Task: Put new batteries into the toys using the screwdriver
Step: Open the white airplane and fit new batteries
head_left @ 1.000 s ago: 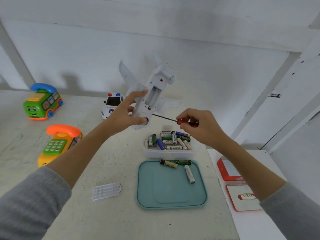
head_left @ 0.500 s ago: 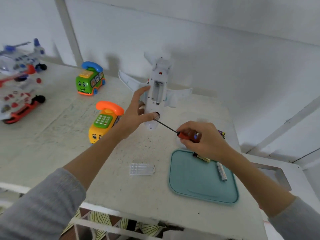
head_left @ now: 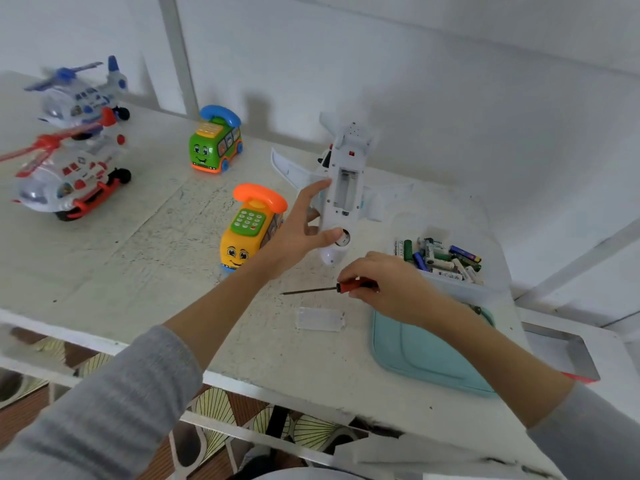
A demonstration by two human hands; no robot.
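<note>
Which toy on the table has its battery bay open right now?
The white airplane, held belly-up by the left hand, with its bay uncovered. The helicopters and the two phone buses stand upright, undersides hidden.

The white table (head_left: 145, 258) has a rough, speckled top. At the far left stand two toy helicopters, one blue and white (head_left: 85, 95) and, nearer, one red and white (head_left: 67, 178). A green bus phone (head_left: 214, 142) with a blue handset stands further along to the right. An orange and yellow phone toy (head_left: 251, 226) stands nearer the middle. A small clear cover (head_left: 320, 318) lies flat near the front. Just right of it lies a teal tray (head_left: 415, 355). Behind the tray sits a clear box (head_left: 460, 289) full of batteries (head_left: 438, 258).
</note>
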